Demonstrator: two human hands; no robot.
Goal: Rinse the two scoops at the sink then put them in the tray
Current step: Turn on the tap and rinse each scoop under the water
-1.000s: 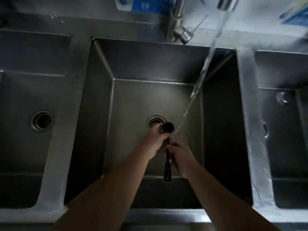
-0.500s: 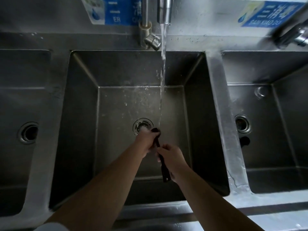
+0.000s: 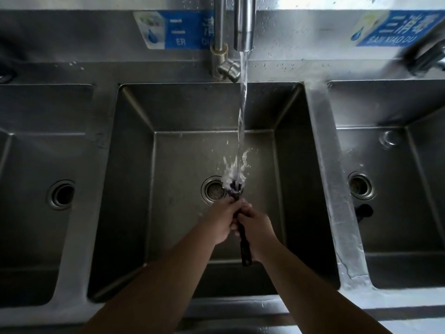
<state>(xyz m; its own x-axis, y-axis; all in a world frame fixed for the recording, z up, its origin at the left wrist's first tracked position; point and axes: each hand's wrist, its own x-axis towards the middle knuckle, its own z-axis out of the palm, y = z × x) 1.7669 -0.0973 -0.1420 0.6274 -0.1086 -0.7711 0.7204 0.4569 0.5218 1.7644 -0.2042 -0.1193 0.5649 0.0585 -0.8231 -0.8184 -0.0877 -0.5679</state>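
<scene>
You stand at the middle basin of the sink [image 3: 134, 165] with the faucet [image 3: 243, 22] running; no tray is in view, so placing has not begun. Your left hand [image 3: 220, 222] and right hand [image 3: 258, 227] are pressed together, both clamped on one black scoop [image 3: 240, 227], its head under the stream and splashing. Rinsing is mid-step; a dark object [image 3: 363, 211] in the right basin may be the second scoop, cannot tell.

1. A black scoop [image 3: 242, 237] is held lengthwise over the middle basin of the steel sink [image 3: 134, 165], handle end toward the near rim.
2. Its head is struck by the tap stream, and water is sprayed outward beside the drain.
3. Whether 2 scoops are stacked cannot be told.
</scene>
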